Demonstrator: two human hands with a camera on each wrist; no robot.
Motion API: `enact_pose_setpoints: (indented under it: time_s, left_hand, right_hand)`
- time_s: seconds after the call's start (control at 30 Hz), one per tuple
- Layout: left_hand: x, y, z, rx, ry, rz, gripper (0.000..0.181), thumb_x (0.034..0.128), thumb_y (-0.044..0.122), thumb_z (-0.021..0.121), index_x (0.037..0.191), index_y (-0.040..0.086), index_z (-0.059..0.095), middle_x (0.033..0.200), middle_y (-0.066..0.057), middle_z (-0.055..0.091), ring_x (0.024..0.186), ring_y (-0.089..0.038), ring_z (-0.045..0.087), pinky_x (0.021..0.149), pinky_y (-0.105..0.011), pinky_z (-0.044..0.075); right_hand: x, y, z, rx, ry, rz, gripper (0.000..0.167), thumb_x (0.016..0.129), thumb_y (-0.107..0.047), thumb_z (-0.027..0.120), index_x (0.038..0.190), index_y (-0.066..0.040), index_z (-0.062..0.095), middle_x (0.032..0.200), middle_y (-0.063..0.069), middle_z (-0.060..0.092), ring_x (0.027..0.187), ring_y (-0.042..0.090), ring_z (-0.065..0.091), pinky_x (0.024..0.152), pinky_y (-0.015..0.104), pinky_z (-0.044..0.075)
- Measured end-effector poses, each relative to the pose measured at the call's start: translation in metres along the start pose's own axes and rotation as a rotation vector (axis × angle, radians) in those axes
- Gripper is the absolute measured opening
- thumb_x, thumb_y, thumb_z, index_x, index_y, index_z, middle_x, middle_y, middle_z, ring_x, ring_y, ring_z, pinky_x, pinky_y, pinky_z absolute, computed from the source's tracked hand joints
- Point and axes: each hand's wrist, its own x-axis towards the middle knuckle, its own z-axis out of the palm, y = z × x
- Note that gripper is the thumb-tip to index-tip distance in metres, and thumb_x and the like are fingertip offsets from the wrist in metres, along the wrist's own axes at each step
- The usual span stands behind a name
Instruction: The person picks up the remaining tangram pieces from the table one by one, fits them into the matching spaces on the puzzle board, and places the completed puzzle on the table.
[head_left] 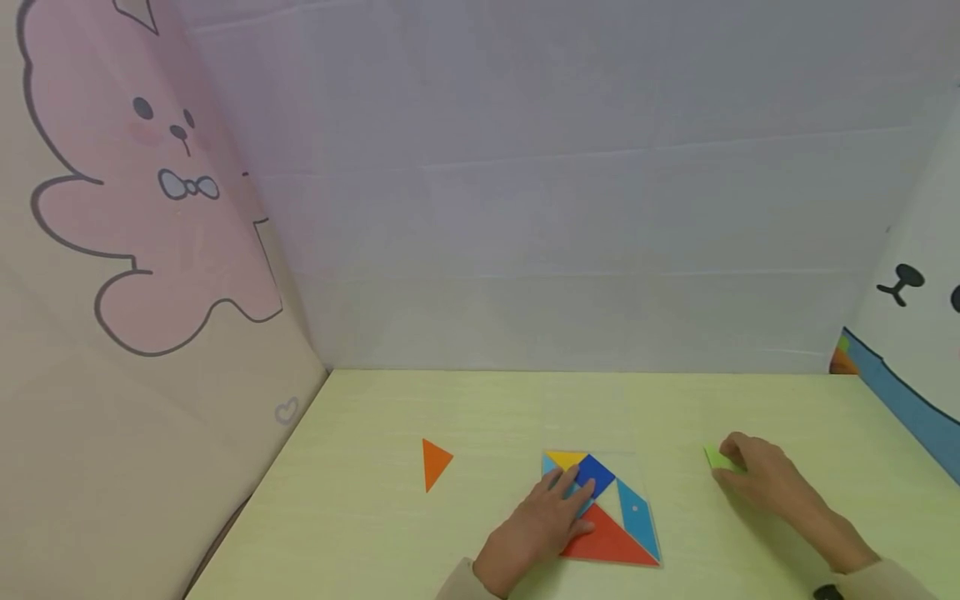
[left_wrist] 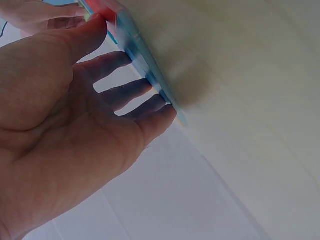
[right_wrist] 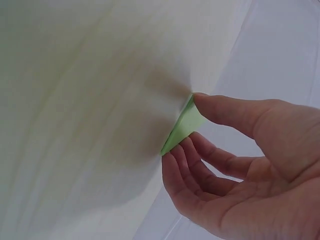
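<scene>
A tangram board lies flat near the middle of the table. In it are a large red triangle, a dark blue square, a light blue parallelogram, a yellow piece and another light blue piece, partly covered by fingers. My left hand rests on the board with fingers spread; in the left wrist view its fingertips touch the pieces. To the right, my right hand pinches a green tangram piece between thumb and fingers, at the tabletop. The hand partly hides that piece in the head view.
An orange triangle lies on the table left of the board. The pale yellow table ends at a plain back curtain. Side curtains with cartoon animals flank it. A small dark object shows by the right sleeve.
</scene>
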Motion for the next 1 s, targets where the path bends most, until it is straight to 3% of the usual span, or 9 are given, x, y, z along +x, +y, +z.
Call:
enact_pose_setpoints:
  time_s: [0.17, 0.43, 0.77, 1.0]
  left_hand:
    - [-0.001, -0.0001, 0.0002, -0.001, 0.017, 0.007, 0.057, 0.1047, 0.048, 0.052, 0.157, 0.027, 0.045, 0.163, 0.0, 0.036, 0.147, -0.024, 0.038, 0.114, -0.033, 0.042]
    - [0.0003, 0.0008, -0.0009, 0.006, 0.009, 0.002, 0.057, 0.1048, 0.049, 0.051, 0.158, 0.027, 0.044, 0.163, 0.001, 0.036, 0.147, -0.024, 0.037, 0.116, -0.033, 0.039]
    - [0.0008, 0.0015, -0.0012, 0.017, -0.007, -0.005, 0.058, 0.105, 0.05, 0.049, 0.158, 0.028, 0.043, 0.163, 0.002, 0.036, 0.148, -0.023, 0.036, 0.118, -0.032, 0.036]
    - [0.0007, 0.0013, 0.0001, 0.033, 0.002, 0.005, 0.057, 0.1057, 0.049, 0.048, 0.158, 0.027, 0.042, 0.163, 0.001, 0.036, 0.148, -0.023, 0.036, 0.119, -0.031, 0.034]
  right_hand:
    - [0.001, 0.0009, 0.0008, 0.009, 0.002, -0.029, 0.028, 0.083, -0.001, 0.08, 0.101, 0.013, 0.064, 0.088, 0.017, 0.067, 0.082, 0.035, 0.065, 0.072, 0.053, 0.056]
    - [0.0006, 0.0041, 0.0008, 0.06, -0.029, 0.006, 0.03, 0.085, -0.009, 0.083, 0.1, 0.009, 0.064, 0.088, 0.014, 0.069, 0.08, 0.031, 0.067, 0.072, 0.049, 0.057]
    - [-0.0012, 0.0036, 0.0029, 0.053, 0.069, -0.052, 0.013, 0.085, -0.004, 0.08, 0.095, 0.0, 0.072, 0.09, 0.014, 0.073, 0.074, 0.025, 0.067, 0.066, 0.039, 0.057]
    - [-0.0013, 0.0018, 0.0007, 0.08, 0.058, -0.042, 0.02, 0.087, 0.001, 0.077, 0.102, 0.007, 0.067, 0.09, 0.021, 0.072, 0.077, 0.034, 0.07, 0.068, 0.048, 0.059]
